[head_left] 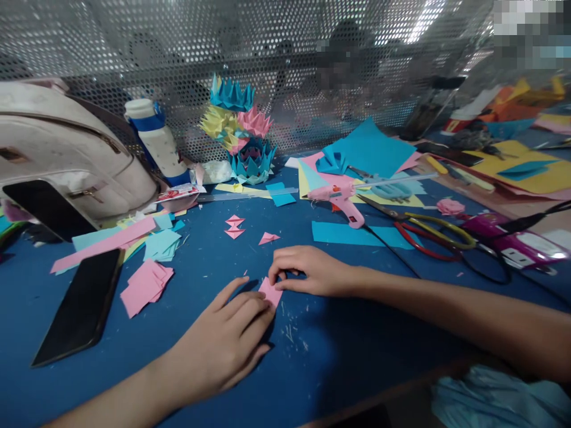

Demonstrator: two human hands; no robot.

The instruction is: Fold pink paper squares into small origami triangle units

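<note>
A small square of pink paper (271, 292) lies on the blue table between my two hands. My left hand (234, 330) rests with its fingers spread, and some fingertips press on the paper's left edge. Thumb and fingers of my right hand (310, 270) pinch the paper's upper right corner. Just beyond are small folded pink paper pieces (234, 227), and another pink folded triangle (268, 238) sits closer to my right hand. To the left is a stack of pink paper squares (146, 287).
A black phone (80, 306) lies at left, near a pale backpack (66, 142) and white bottle (158, 139). Folded-paper flowers (241, 128) stand at the back. A pink glue gun (336, 199), its cord, and scissors (428, 232) occupy the right. Perforated metal (178, 47) borders the table.
</note>
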